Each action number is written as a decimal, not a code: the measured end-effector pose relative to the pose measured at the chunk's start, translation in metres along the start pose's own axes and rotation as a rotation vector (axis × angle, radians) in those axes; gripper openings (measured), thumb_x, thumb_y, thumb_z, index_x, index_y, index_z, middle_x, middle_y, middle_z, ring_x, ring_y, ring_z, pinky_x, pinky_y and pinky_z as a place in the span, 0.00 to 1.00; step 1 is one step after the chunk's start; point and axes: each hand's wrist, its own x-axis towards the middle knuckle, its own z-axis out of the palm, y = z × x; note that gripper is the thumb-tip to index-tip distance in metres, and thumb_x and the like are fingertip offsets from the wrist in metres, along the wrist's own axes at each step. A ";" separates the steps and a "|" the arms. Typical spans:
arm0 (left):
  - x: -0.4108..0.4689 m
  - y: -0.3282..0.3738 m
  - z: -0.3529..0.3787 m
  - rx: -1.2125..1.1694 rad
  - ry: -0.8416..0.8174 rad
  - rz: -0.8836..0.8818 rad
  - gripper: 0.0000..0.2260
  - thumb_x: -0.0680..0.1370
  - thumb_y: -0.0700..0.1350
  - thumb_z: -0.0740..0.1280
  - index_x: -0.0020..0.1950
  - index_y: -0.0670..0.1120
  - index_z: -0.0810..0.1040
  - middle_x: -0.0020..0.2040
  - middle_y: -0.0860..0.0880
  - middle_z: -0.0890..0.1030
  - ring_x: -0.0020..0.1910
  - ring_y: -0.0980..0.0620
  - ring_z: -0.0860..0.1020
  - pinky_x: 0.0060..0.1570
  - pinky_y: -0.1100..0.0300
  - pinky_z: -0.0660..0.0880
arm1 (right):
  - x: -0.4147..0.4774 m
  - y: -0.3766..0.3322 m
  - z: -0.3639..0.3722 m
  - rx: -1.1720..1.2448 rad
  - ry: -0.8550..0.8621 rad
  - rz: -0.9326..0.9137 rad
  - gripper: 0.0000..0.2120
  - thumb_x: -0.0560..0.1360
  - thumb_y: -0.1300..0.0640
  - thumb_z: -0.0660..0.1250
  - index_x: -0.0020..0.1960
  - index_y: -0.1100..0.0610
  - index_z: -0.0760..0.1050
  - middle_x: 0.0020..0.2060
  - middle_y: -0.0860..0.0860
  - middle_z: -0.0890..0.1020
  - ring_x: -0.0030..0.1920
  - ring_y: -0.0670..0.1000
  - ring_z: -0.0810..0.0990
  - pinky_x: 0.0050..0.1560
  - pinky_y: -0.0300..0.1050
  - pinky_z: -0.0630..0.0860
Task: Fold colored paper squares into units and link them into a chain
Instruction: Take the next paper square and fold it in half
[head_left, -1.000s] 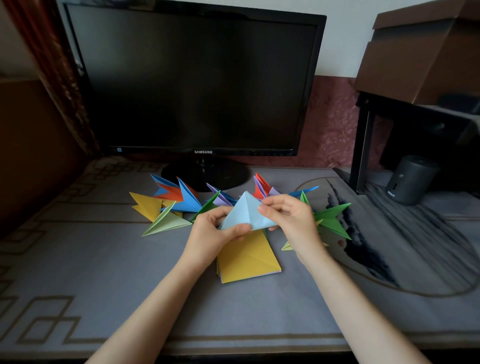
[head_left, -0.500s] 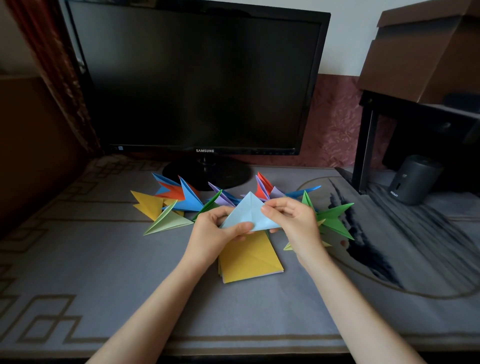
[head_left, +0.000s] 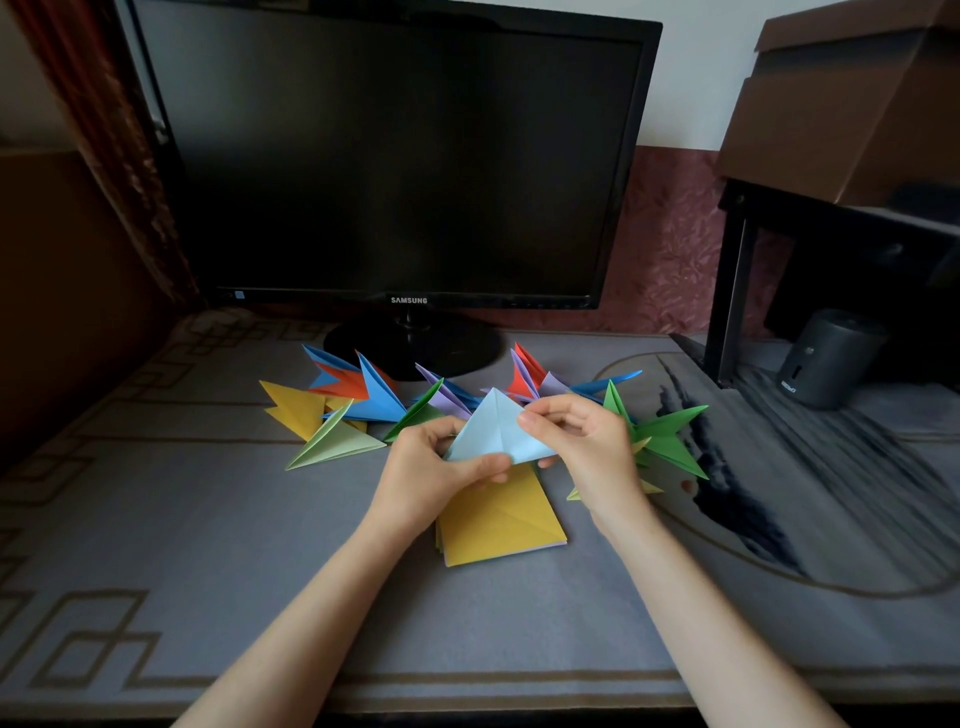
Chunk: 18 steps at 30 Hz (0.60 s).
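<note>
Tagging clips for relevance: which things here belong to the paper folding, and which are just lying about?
Job: light blue paper, pinched by left hand and right hand; folded units behind; yellow paper stack below.
Lying about: monitor; dark cylinder; cardboard box.

The light was dim and soft, brightest on the white wall (head_left: 691, 78) at the upper right and nearly black at the left edge. The pale blue folded paper (head_left: 493, 431) between my left hand (head_left: 431, 473) and right hand (head_left: 592, 447) caught the most light. Shadows on the grey patterned surface (head_left: 208, 519) were faint. The wide lens bowed the black monitor screen (head_left: 384, 156); the centre was sharp.
</note>
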 end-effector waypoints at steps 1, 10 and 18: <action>0.000 -0.001 -0.001 0.007 0.003 -0.001 0.10 0.67 0.42 0.77 0.46 0.45 0.80 0.36 0.45 0.85 0.37 0.53 0.83 0.43 0.63 0.79 | 0.000 0.000 0.000 0.006 -0.003 0.001 0.07 0.72 0.66 0.70 0.39 0.55 0.80 0.35 0.48 0.82 0.34 0.42 0.79 0.28 0.37 0.74; 0.000 0.001 -0.002 -0.183 0.107 -0.004 0.20 0.63 0.47 0.80 0.51 0.42 0.81 0.42 0.41 0.85 0.44 0.45 0.84 0.50 0.55 0.79 | -0.006 0.001 0.003 0.012 -0.264 0.134 0.05 0.72 0.60 0.71 0.47 0.60 0.80 0.36 0.49 0.84 0.35 0.45 0.77 0.31 0.37 0.70; -0.001 0.003 0.002 -0.237 0.070 -0.026 0.14 0.67 0.42 0.76 0.51 0.42 0.81 0.41 0.40 0.85 0.41 0.49 0.84 0.52 0.56 0.79 | -0.006 0.004 0.003 0.159 -0.181 0.215 0.05 0.67 0.56 0.73 0.36 0.58 0.81 0.28 0.51 0.78 0.32 0.48 0.72 0.32 0.39 0.67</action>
